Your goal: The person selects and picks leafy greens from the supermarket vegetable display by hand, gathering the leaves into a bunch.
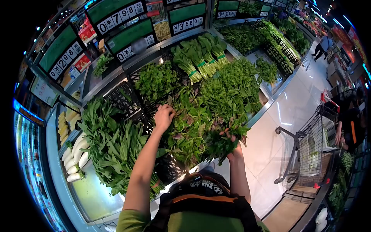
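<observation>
My right hand (234, 152) is closed around a bunch of dark leafy greens (219, 146) at the near right corner of the display; the leaves cover most of its fingers. Beyond the bunch spreads a loose heap of purple-tinged leafy greens (185, 129). At that heap's left edge, beside a black plastic crate (145, 120), my left hand (164, 117) has its fingers curled in against the leaves. What it pinches, if anything, is hidden.
Long-leaved greens (112, 150) lie on the left, with white radishes (79, 152) past them. Bundled leafy greens (201, 58) and fine-leaved herbs (232, 85) fill the back. Price signs (119, 17) stand above. A shopping cart (309, 150) and another person (349, 131) are at right.
</observation>
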{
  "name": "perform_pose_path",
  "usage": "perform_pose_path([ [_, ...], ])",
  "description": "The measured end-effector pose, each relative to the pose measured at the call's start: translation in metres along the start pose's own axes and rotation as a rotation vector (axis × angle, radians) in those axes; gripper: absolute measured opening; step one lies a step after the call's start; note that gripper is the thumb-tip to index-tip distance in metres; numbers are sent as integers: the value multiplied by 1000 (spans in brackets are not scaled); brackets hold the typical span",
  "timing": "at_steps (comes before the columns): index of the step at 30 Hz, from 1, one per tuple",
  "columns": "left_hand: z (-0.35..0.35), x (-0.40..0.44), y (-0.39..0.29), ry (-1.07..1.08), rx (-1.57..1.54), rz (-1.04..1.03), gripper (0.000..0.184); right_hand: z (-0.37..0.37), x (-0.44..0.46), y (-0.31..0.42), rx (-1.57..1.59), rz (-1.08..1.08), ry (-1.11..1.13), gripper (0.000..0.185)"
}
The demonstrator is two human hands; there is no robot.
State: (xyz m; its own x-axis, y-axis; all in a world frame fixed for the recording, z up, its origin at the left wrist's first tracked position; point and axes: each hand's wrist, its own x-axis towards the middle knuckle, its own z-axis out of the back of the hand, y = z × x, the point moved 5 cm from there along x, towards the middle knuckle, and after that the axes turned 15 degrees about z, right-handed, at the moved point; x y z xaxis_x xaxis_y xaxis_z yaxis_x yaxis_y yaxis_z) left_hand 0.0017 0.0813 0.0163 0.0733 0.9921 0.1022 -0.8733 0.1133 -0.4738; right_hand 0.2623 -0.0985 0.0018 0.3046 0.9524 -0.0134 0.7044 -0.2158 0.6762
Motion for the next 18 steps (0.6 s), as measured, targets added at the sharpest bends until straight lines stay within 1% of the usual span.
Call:
perform_pose_path([
  [2,10,7,2,-46,-148,16,12,-2,-1,4,21,22,16,60],
  [3,11,18,9,-1,-290,3,9,-3,-3,6,29,31,22,60],
  [5,19,30,10,195,-663,143,8,-6,-2,8,55,59,36,54],
  [6,23,31,6,305,-838,153,17,-9,0,8,68,73,47,51],
  [9,44,21,-16,537,-931,343,16,-14,5,2,-36,-6,-61,37],
  [10,50,14,-27,570,-963,364,15,-17,8,0,-21,8,-36,33],
  [13,57,2,-53,702,-979,320,17,-26,14,-3,-38,-5,7,25],
  [17,62,-11,-83,731,-829,220,17,-44,22,7,-143,-107,19,29],
  [18,61,-15,-90,725,-845,185,16,-53,25,13,-140,-101,46,28],
])
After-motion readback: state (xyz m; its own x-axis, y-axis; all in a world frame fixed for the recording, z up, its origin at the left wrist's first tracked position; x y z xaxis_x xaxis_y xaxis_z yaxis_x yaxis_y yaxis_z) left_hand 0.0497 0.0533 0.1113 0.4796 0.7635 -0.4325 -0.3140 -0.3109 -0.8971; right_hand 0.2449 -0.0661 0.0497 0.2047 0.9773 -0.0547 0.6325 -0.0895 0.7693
